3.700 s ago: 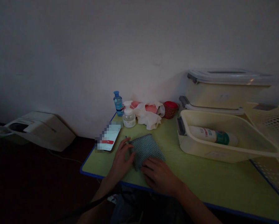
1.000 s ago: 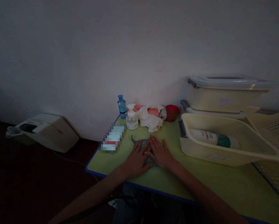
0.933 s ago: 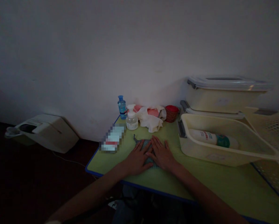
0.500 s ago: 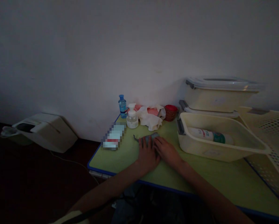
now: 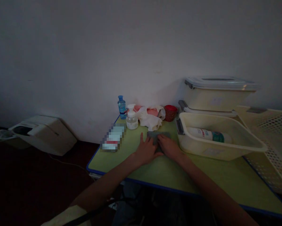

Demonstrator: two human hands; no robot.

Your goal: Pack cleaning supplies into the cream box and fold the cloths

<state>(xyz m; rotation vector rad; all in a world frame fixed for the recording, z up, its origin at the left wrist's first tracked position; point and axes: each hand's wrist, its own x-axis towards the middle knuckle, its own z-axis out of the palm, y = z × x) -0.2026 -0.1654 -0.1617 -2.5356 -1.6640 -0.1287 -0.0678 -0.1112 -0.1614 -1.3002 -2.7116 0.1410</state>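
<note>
A grey-blue woven cloth [image 5: 163, 134] lies on the yellow-green table top, partly covered by both hands. My left hand [image 5: 146, 151] rests at its near left edge, fingers spread and index finger stretched out past the cloth. My right hand [image 5: 169, 147] is on the right part of the cloth, its fingers bent close together with the tips on the fabric; its thumb is hidden. Between the hands a strip of the cloth shows.
A phone [image 5: 113, 137] lies to the left. Behind stand a blue bottle [image 5: 122, 108], a pump bottle [image 5: 131, 120], a white crumpled cloth [image 5: 150, 118] and a red basket [image 5: 170, 113]. An open bin [image 5: 222, 152] holding a white-green bottle [image 5: 208, 135] stands right.
Earlier the cloth lay spread wider nearer the table's front edge, then under both flat hands. It is now farther back and right, and my right fingers have bent.
</note>
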